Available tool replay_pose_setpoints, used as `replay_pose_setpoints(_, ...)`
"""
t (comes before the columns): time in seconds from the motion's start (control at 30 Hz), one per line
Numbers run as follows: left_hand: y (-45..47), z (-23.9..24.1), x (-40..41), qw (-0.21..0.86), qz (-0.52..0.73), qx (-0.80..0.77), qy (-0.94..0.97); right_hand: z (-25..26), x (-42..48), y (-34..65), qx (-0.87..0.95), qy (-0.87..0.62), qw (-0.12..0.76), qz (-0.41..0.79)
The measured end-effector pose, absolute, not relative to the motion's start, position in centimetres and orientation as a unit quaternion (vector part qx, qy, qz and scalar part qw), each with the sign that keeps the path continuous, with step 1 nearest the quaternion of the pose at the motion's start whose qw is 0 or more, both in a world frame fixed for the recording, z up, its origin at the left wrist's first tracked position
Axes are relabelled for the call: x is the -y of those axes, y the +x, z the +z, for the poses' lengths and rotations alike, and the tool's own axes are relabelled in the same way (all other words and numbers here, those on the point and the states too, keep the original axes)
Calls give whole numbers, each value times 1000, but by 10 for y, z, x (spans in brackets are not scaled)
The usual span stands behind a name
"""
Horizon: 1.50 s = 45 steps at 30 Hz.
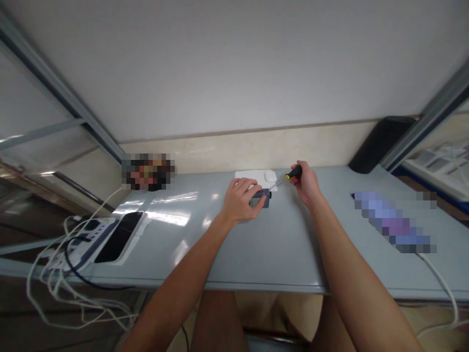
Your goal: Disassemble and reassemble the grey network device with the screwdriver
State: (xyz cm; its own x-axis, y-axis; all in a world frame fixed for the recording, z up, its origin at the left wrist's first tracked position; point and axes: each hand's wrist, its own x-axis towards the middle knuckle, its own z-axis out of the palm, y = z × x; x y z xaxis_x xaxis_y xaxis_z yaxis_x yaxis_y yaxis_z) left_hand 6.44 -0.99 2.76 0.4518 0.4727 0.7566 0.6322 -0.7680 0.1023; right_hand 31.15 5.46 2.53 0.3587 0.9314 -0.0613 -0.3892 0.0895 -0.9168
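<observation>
In the middle of the grey table (234, 259), my left hand (242, 199) is closed around a small dark grey box-shaped device (266, 200) with a greenish patch on its face. My right hand (308, 183) grips a screwdriver (293, 172) by its black and yellow handle. The screwdriver's thin shaft slants down to the left, and its tip is at the upper edge of the device. Whether the tip sits in a screw is too small to tell. Just behind the device lies a white sheet or pad (252, 174) with a small white rounded case (270, 176) on it.
At the left are a power strip (97, 239) with tangled white cables and a black phone-like slab (122, 237). A blurred-out object (148, 172) stands at the back left. A black cylinder (383, 142) leans at the back right, and a pixelated bluish object (392, 220) with a cable lies right.
</observation>
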Motion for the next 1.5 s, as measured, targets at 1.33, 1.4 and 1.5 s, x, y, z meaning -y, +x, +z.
replay_pose_setpoints(1.33, 74, 5, 11, 60, -433, 314, -843, 21, -55, 310, 282, -559, 624, 468)
replay_pose_setpoints(1.4, 74, 5, 10, 60, -429, 318, -843, 21, -55, 310, 282, -558, 624, 469)
replay_pose_setpoints(1.5, 74, 4, 9, 63, -418, 328, -845, 22, -54, 310, 283, -558, 623, 470)
